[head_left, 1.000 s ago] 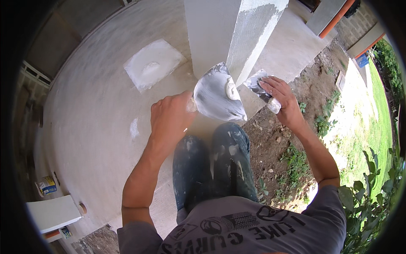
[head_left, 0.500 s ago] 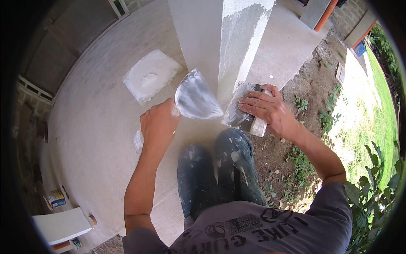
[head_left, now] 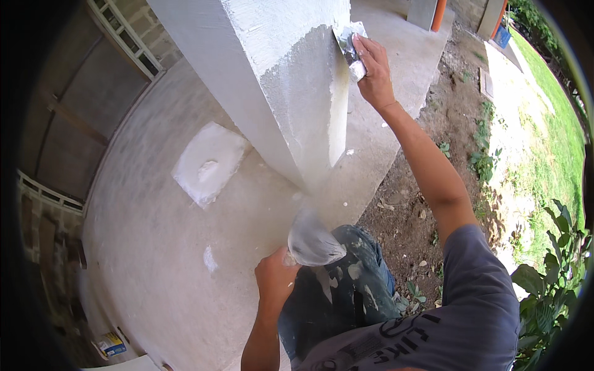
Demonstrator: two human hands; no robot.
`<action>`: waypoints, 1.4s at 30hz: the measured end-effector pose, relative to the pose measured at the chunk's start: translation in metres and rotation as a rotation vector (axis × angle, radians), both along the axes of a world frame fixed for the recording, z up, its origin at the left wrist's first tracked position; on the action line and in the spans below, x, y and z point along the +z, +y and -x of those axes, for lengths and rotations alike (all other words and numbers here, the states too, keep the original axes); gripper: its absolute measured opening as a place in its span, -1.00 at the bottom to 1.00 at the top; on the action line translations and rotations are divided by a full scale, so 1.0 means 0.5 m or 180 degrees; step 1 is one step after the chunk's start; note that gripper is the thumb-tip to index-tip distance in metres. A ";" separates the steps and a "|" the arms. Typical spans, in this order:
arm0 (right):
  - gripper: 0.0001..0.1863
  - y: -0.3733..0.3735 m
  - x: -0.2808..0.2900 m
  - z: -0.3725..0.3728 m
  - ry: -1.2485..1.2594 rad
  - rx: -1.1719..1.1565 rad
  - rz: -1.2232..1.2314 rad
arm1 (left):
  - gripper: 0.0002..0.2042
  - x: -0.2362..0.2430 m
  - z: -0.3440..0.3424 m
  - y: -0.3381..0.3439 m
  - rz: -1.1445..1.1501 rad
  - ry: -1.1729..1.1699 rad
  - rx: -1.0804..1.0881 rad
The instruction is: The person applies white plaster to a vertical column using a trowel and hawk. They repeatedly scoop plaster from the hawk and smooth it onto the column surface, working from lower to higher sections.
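Note:
My right hand (head_left: 375, 71) is closed around a flat finishing trowel (head_left: 347, 42) smeared with white plaster. Its metal blade meets the right edge of the square pillar (head_left: 303, 80). The pillar's facing side is coated white higher up, with a greyer patch below. Down by my knees, my left hand (head_left: 276, 278) grips the handle of a broad putty knife (head_left: 311, 240). That knife's wide, fan-shaped blade is streaked with grey-white compound and slightly blurred; its handle is mostly hidden by my fingers.
On the concrete floor left of the pillar lies a white board (head_left: 213, 162) with a small heap of compound. A white smear (head_left: 210, 258) marks the floor nearer me. To the right are a soil strip (head_left: 402, 216), grass and a leafy shrub (head_left: 547, 290).
My right hand has carried the trowel away from me, up along the pillar's right edge. The left hand has drawn the putty knife back toward my knees. The view has shifted too.

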State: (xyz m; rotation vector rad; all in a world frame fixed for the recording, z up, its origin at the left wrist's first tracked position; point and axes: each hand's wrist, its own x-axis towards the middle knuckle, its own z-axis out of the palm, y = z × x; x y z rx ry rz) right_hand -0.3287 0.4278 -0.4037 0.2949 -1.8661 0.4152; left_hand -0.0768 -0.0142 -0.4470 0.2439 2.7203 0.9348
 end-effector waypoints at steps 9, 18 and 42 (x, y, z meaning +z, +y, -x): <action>-0.37 -0.020 -0.131 -0.116 -0.0268 -0.0157 0.0100 | -0.72 -0.044 -0.012 -0.020 0.0163 -0.0444 0.0160; -0.27 -0.022 0.098 -0.027 0.0328 -0.0189 -0.0585 | -0.66 -0.051 0.003 0.001 0.0050 -0.0241 -0.0095; -0.22 -0.067 -0.197 -0.084 -0.0378 -0.0010 0.0118 | -0.65 -0.070 0.009 -0.001 0.0106 -0.0344 0.0024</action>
